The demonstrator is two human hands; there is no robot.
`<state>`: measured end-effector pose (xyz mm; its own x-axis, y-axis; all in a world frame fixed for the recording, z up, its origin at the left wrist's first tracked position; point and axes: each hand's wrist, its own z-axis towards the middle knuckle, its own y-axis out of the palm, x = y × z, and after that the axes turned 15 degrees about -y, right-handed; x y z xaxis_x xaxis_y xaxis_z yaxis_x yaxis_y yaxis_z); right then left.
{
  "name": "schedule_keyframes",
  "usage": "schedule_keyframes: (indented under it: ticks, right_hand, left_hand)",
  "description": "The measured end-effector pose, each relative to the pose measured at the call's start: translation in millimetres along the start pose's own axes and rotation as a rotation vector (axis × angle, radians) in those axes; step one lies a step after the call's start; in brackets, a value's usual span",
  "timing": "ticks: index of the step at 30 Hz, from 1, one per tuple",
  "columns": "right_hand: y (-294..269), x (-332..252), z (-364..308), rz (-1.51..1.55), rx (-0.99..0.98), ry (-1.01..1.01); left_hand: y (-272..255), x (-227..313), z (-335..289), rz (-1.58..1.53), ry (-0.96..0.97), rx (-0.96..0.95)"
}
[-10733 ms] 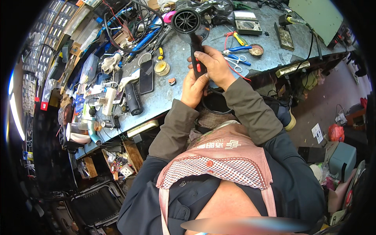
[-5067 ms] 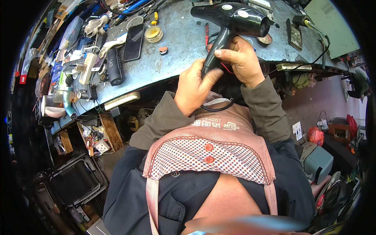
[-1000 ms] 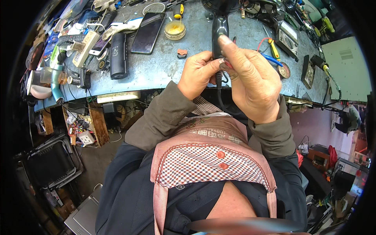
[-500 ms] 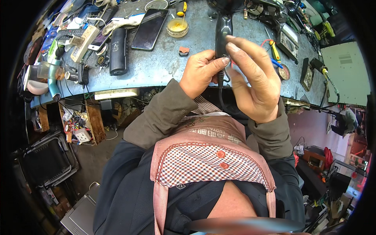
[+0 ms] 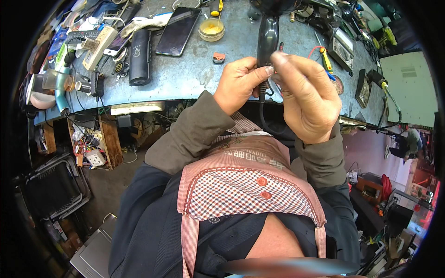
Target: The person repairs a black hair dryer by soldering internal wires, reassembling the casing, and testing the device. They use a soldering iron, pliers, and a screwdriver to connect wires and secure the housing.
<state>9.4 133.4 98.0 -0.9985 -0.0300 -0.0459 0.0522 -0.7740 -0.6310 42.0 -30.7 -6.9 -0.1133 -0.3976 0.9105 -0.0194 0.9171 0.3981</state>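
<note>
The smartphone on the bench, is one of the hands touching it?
No. The smartphone lies dark and face up on the bench, well to the left of both hands, which are at the black hair dryer handle.

A blue-grey metal table (image 5: pixel 194 74) carried a dark smartphone (image 5: pixel 178 30) lying face up beside a black cylinder (image 5: pixel 139 57). A small round tin of yellow paste (image 5: pixel 211 29) sat near a tiny red-and-black part (image 5: pixel 218 57). Tangled cables and tools crowded its left end.

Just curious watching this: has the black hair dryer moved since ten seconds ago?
Yes. The hair dryer now stands farther right of the yellow paste tin, gripped by both hands.
</note>
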Motion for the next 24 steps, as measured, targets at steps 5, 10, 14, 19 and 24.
schedule_keyframes:
  ticks: [5,10,14,19,24]
  right_hand:
    - [1,5,7,-0.062,-0.022,-0.103]
    - [5,0,-3,-0.024,0.033,-0.122]
    - [14,0,-1,-0.033,0.109,-0.111]
    - [-2,-9,-3,0.003,0.018,-0.047]
    - [7,-5,2,0.02,0.109,-0.033]
  left_hand:
    - [-3,-4,1,-0.006,-0.024,-0.012]
    - [-2,-1,-1,-0.03,0.064,-0.065]
    - [-2,-5,2,-0.029,0.033,-0.017]
    - [-2,-7,1,-0.016,0.042,0.005]
    - [-1,1,-1,-0.008,-0.012,0.008]
